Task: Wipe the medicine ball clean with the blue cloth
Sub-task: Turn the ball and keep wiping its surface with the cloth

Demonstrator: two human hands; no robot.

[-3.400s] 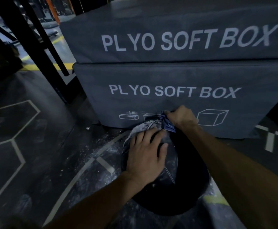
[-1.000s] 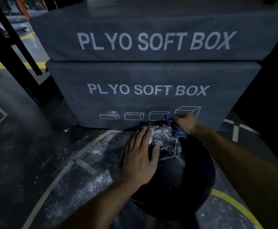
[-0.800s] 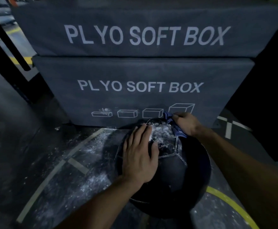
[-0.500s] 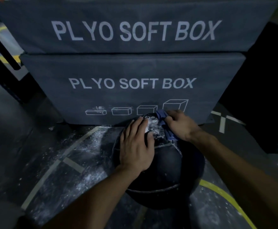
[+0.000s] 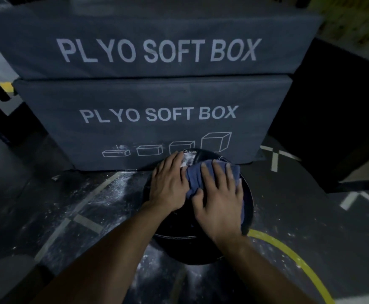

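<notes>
1. While the round black leather medicine ball (image 5: 203, 244) is sitting on the dark floor (image 5: 47, 194) just in front of the stacked boxes, both hands are resting on its top.
2. The right hand (image 5: 219, 202) is lying flat on the crumpled blue cloth (image 5: 195, 178), its fingers (image 5: 217, 172) stretching forward, straight and slightly spread, and pressing the cloth onto the upper face of the ball; the thumb is lying on the cloth's near-left edge.
3. The cloth is covering the top right of the ball, and one strip of it is hanging down beside the right wrist.
4. The left hand (image 5: 168, 185) is lying open on the upper left of the ball, fingers together and nearly straight, gripping nothing, just beside the cloth's left edge.
5. A patch of white powder (image 5: 187, 157) is showing on the far top of the ball, between the left fingertips and the cloth.
6. Two grey fabric-covered soft boxes are standing behind the ball, the upper box (image 5: 157, 40) sitting on the lower box (image 5: 157, 119); each is carrying the white words "PLYO SOFT BOX", and the lower one is also showing four outline drawings of boxes. Both are closed, so I cannot tell whether anything is inside.
7. White powder is lying scattered over the floor left of and below the ball, across pale painted lines (image 5: 100, 189), and a curved yellow line (image 5: 288, 255) is running to the right.
</notes>
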